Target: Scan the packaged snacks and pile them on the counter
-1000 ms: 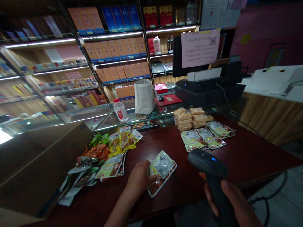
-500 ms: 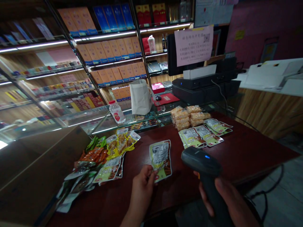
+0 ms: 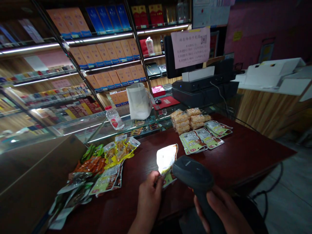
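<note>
My left hand [image 3: 149, 196] pinches the lower left edge of a snack packet [image 3: 167, 157] on the dark red table. Bright light from the scanner washes out the upper part of that packet. Wrapped in my right hand [image 3: 219, 204] is a black handheld barcode scanner [image 3: 192, 172], its head pointing left over the packet's right side. Similar green and brown packets [image 3: 193, 141] lie in overlapping groups beyond the scanner. To the left of my left hand rest more such packets [image 3: 108, 178], yellow-edged packets [image 3: 120, 149] and orange packets [image 3: 90, 165].
An open cardboard box [image 3: 48, 175] stands at the left. Behind the table, a glass counter carries a bottle with a red cap [image 3: 114, 118] and a white bag [image 3: 139, 102]. Stacked wrapped snacks [image 3: 180, 122] sit before the black register [image 3: 204, 91]. A cable hangs at the right.
My right hand has brought the scanner left, closer to the packet, and its light now glares on the packet. My left hand keeps its pinch. The view has shifted slightly.
</note>
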